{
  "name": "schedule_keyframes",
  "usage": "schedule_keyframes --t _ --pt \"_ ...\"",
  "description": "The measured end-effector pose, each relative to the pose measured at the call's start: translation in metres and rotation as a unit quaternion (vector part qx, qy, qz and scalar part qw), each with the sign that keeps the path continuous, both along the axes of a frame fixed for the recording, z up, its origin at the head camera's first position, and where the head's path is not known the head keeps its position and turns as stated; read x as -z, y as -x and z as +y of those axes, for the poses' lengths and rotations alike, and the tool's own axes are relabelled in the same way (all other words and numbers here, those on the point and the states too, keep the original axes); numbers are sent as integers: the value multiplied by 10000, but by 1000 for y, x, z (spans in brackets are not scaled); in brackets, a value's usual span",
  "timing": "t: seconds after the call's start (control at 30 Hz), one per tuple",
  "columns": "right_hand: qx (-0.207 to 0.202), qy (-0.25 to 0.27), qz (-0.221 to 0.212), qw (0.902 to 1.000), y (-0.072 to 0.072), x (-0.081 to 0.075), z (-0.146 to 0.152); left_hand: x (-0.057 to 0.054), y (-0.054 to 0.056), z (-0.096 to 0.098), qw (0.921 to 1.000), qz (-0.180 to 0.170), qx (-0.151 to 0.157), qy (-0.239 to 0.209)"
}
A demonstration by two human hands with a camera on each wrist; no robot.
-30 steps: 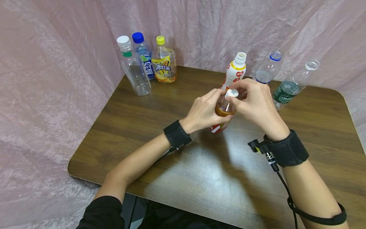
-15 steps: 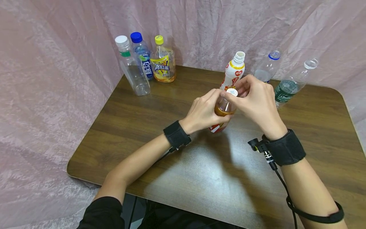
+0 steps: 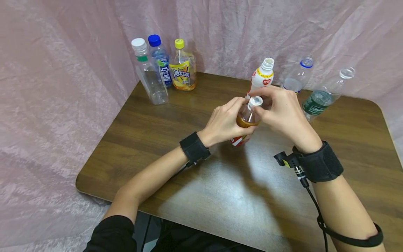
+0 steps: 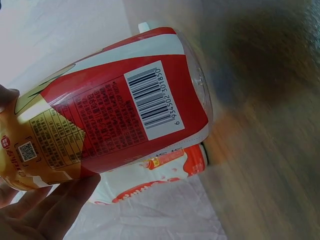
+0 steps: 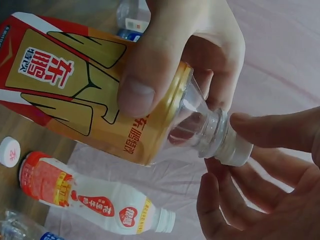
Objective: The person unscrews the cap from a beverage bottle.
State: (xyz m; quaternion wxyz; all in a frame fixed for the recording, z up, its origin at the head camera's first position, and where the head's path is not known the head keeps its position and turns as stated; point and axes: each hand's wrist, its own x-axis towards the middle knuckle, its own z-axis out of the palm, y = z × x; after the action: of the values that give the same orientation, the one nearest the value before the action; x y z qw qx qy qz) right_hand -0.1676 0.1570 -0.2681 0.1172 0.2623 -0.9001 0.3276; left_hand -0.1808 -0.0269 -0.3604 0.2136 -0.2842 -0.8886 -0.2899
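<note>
A pink curtain [image 3: 217, 31] hung beyond both hands, and a brown table [image 3: 132, 154] spread beneath them. Farther off, to the left of the left hand [image 3: 225, 120], stood a white-capped clear bottle [image 3: 155, 87], a blue-capped bottle [image 3: 162, 63] and a yellow-capped bottle [image 3: 182, 71]. A green-labelled bottle [image 3: 318, 101] stood to the right of the right hand [image 3: 280, 108]; a blue-ringed bottle [image 3: 292, 78] and a white bottle [image 3: 263, 77] stood just beyond it.

The red-and-gold bottle [image 3: 247, 120] was inside the left hand's grasp, its neck pointing toward the right hand. The left hand wrapped its thumb and fingers round the body. The right hand was partly curled, thumb and fingers gripping the white cap at the mouth. The bottle had a clear shoulder above a gold label front, red toward the base, with a barcode [image 4: 155, 100] on one side. The white cap [image 3: 255, 101] sat on the neck. A loose cap [image 5: 9, 151] lay past the hands, near the white bottle's base.
</note>
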Motion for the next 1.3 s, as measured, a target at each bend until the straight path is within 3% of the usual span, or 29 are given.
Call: schedule_keyframes --t 0.13,0.27,0.37,0.47,0.67,0.83,1.07,1.3 --pt "-143 17 62 9999 2 0 2 1 4 0 10000 -2 -34 18" --pt "-33 179 79 9998 2 -1 4 -1 9 -3 10000 22 -33 -83" --pt "109 267 78 9996 1 -3 5 -5 20 -10 9997 -11 -151 -165" --pt "227 311 23 9993 1 -1 5 -9 41 -18 9985 -176 -486 -188" --pt "240 286 -17 9993 3 15 5 -9 97 -24 9911 -538 -1218 35" --pt "128 232 -166 9995 1 29 5 -3 126 -21 9861 -793 -1456 36" --pt "191 50 -245 9995 3 35 7 3 144 -22 9815 -964 -1650 -75" --pt "209 19 -291 9994 10 35 7 6 150 -24 9774 -1052 -1836 -12"
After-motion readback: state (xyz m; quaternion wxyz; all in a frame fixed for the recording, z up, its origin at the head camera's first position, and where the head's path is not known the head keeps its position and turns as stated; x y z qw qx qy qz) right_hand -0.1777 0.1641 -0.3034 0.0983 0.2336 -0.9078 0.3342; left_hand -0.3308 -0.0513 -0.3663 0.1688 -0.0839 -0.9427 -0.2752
